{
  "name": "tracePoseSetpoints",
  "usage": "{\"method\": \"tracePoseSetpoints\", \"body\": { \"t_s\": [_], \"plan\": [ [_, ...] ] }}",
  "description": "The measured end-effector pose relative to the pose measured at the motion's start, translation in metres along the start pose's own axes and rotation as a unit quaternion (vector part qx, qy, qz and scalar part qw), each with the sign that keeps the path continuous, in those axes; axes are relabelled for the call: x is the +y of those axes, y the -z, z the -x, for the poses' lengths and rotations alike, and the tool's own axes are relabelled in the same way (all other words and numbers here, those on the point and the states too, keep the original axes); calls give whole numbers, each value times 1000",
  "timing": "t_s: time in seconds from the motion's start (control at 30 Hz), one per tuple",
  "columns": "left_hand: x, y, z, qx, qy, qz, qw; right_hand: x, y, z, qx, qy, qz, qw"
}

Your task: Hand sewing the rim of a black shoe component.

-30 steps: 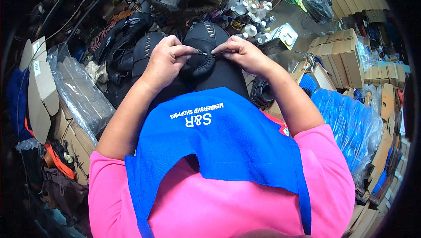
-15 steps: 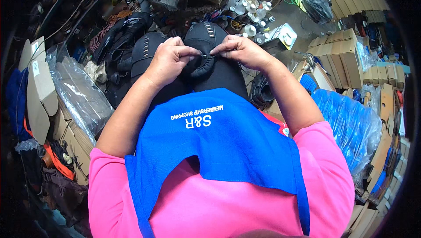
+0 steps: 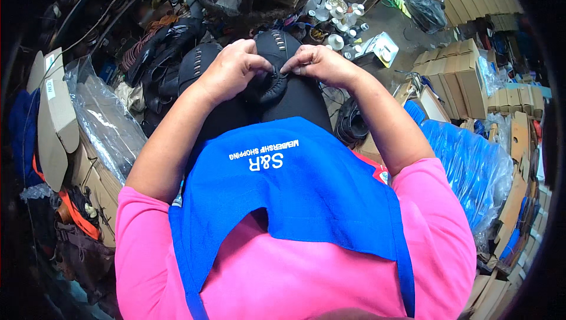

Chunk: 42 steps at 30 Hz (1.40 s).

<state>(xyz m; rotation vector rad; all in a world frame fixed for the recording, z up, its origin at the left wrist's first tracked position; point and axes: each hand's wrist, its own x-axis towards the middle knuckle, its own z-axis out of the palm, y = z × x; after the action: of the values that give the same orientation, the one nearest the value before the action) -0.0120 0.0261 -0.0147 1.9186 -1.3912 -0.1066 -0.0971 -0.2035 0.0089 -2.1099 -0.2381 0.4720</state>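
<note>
A black shoe [image 3: 270, 91] with a padded, stitched rim lies on my lap, against my knee in dark trousers [image 3: 303, 105]. At its upper left edge my left hand [image 3: 239, 68] is closed, thumb and forefinger pinching. My right hand [image 3: 323, 68] pinches at the same spot from the right, its fingertips close to the left ones. Any thread or lace between the fingertips is too small to make out. A blue apron [image 3: 283, 202] covers my front.
Black shoes [image 3: 154, 63] are piled at the left, near plastic-wrapped cardboard [image 3: 106, 116]. Another black shoe [image 3: 352, 122] stands right of my leg. White bottles [image 3: 336, 16] are on the floor ahead. Cardboard boxes [image 3: 451, 75] and a blue plastic-wrapped bundle [image 3: 466, 161] are at the right.
My left hand has shifted slightly up and right, and its thumb and forefinger have drawn in from a more stretched pose. The right fingertips have curled down a little at the shoe.
</note>
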Motion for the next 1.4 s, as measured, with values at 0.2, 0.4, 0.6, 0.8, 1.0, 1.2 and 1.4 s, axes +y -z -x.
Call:
{"method": "tracePoseSetpoints", "body": {
  "t_s": [0.2,0.4,0.6,0.8,1.0,1.2,1.4],
  "plan": [
    [7,-1,9,5,53,-23,998,-4,-5,13,47,-23,34,998],
    [7,-6,6,5,69,-7,998,-1,-6,14,28,-40,-37,998],
    [-4,-9,1,3,76,73,994,6,-4,7,-5,-47,-64,997],
    [16,-10,17,19,142,77,987,8,-19,18,66,-29,-26,997],
    [21,-13,29,75,110,-68,989,6,-32,24,152,-14,-5,988],
    [21,-15,28,42,165,-30,985,9,-37,24,169,-12,-20,985],
    [21,-14,27,77,142,-23,987,6,-33,25,160,1,2,987]
  ]
}}
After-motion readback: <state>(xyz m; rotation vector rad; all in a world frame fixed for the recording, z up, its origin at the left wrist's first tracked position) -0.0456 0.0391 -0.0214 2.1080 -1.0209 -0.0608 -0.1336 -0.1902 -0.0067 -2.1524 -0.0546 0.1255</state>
